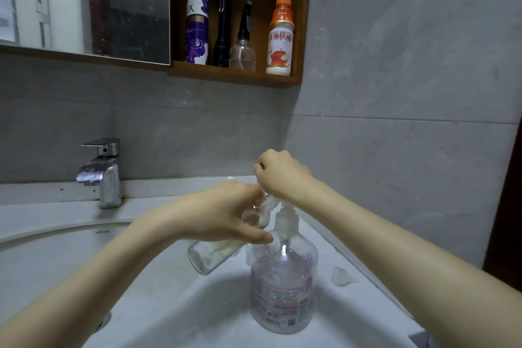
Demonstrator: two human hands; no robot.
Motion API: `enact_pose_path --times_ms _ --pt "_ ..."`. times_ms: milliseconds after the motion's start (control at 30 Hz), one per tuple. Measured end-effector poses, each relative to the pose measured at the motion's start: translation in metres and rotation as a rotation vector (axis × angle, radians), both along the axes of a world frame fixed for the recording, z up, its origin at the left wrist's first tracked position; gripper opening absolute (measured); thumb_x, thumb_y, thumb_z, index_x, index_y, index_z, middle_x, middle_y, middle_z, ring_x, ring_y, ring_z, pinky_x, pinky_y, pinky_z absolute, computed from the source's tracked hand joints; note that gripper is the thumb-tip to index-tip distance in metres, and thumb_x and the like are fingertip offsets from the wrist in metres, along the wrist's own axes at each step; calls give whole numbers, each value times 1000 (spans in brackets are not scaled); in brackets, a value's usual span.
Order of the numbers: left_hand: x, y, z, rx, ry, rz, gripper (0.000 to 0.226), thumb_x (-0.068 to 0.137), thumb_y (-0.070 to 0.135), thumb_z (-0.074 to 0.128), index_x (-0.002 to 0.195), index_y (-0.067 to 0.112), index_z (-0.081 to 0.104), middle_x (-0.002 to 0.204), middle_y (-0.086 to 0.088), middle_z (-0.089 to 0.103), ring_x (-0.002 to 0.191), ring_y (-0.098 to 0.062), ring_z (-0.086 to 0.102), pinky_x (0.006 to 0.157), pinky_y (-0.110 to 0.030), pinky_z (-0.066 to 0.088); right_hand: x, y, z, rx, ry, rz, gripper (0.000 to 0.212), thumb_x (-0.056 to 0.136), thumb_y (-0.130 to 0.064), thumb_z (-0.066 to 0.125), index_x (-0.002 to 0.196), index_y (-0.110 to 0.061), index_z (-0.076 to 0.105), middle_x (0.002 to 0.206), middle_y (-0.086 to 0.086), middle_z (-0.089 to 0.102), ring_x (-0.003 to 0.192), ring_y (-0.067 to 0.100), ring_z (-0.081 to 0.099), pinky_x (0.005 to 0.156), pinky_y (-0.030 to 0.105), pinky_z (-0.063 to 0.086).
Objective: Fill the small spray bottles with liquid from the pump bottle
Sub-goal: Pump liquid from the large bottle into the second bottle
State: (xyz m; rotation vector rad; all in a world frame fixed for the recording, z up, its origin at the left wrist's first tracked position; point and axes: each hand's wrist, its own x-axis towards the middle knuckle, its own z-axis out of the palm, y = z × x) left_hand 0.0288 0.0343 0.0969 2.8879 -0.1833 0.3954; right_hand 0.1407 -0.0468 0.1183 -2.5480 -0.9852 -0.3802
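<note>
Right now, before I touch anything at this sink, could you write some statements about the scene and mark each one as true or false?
1. The left hand holds a small clear bottle tilted. True.
2. The right hand rests flat on the faucet. False: its fingers are curled, and it sits just above the pump head of the pump bottle.
3. The pump bottle lies on its side. False: it stands upright.
4. The wooden shelf holds four things, among them an orange-capped drink bottle. True.
</note>
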Motion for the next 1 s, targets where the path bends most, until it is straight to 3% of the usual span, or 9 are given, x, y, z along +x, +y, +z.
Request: enact_pose_path --times_ms 133,300,500,800,867,933,1000 --pt "-1 -2 1 -19 -14 -14 42 81 40 69 72 16 35 68 6 38 64 -12 32 59 -27 27 -1 -1 5 16 -14 0 34 97 -21 33 64 -16 29 92 9 45 83 32 43 73 33 34" --pt "-2 0 2 -26 -8 -9 39 80 39 69 76 13 41 71 5 42 65 -11 35 60 -26 29 -3 1 6 4 -3 5 28 97 -20 33 70 -13 34 91 9 44 81 32 42 73 34 33" --pt "-1 1 5 -23 -13 -13 37 81 39 69 77 13 43 73 5 43 66 -11 37 61 -26 30 -3 1 7 16 1 0 34 96 -19 33 63 -17 25 88 9 43 79 31 41 71 33 33" --pt "-1 2 4 -8 -19 -9 41 80 40 69 71 18 36 66 9 39 64 -7 36 60 -24 31 -2 1 5 27 19 -31 34 96 -19 33 63 -17 24 90 9 43 79 31 39 70 33 33" --pt "-1 3 4 2 -26 -9 41 81 40 69 70 17 36 65 8 38 62 -8 36 59 -23 30 -3 1 5 21 16 -44 30 96 -19 33 67 -14 33 94 11 46 83 33 43 72 33 33" --pt "-1 2 3 27 -7 3 40 81 40 68 74 16 37 67 6 37 62 -10 34 59 -25 29 -6 1 2 -5 11 -50 20 97 -18 34 89 -9 50 108 15 52 97 37 51 75 33 33" --pt "0 1 1 35 9 10 39 82 41 67 75 16 38 69 6 40 65 -11 35 60 -26 29 -7 0 0 -12 10 -49 20 97 -18 35 103 -10 52 119 15 53 108 36 53 76 33 33"
